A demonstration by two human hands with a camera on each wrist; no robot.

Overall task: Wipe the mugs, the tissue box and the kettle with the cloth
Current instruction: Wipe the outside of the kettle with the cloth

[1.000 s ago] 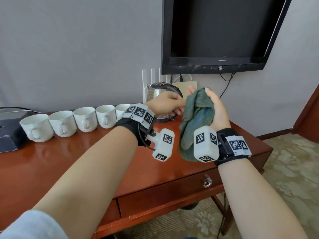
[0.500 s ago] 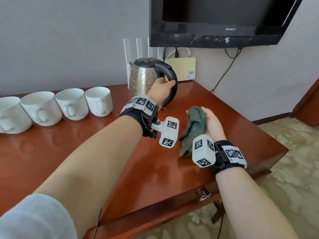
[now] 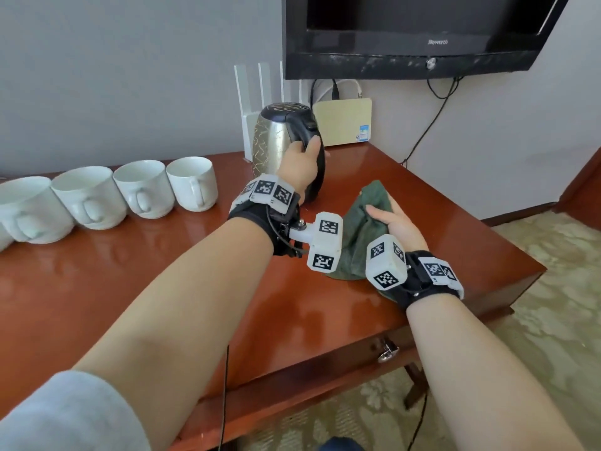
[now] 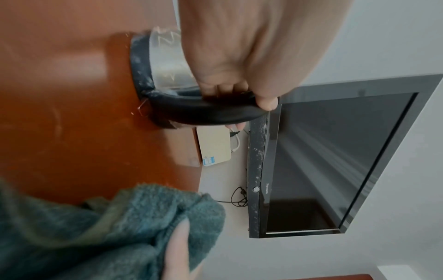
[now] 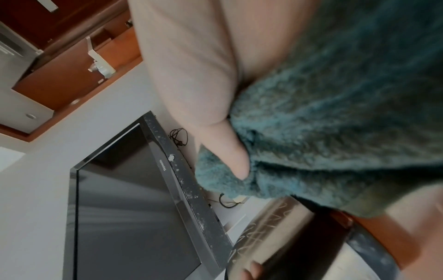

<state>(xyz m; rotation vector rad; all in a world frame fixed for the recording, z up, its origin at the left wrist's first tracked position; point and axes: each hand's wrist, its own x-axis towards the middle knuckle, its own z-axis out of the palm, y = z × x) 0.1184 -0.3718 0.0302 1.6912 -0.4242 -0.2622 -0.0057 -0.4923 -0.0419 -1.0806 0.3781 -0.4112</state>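
R hand (image 3: 395, 222): gripping cloth (image 3: 361, 229), bunched, low over desk (image 3: 130, 304) at 2 o'clock, just R of kettle, not touching it.
L hand (image 3: 300, 170): closed round kettle (image 3: 276, 141) handle, 12 o'clock; kettle upright on desk.
Progress: kettle step on, judging by grip; no wipe contact yet. Can't tell if mugs are done. Tissue box not in view.
Mugs (image 3: 192, 183): row at 10–11 o'clock, L of kettle, handles facing near.
Obstacles: router (image 3: 247, 102) and beige box (image 3: 344, 122) close behind kettle; TV (image 3: 416, 30) overhangs at 1 o'clock, limits lift room.
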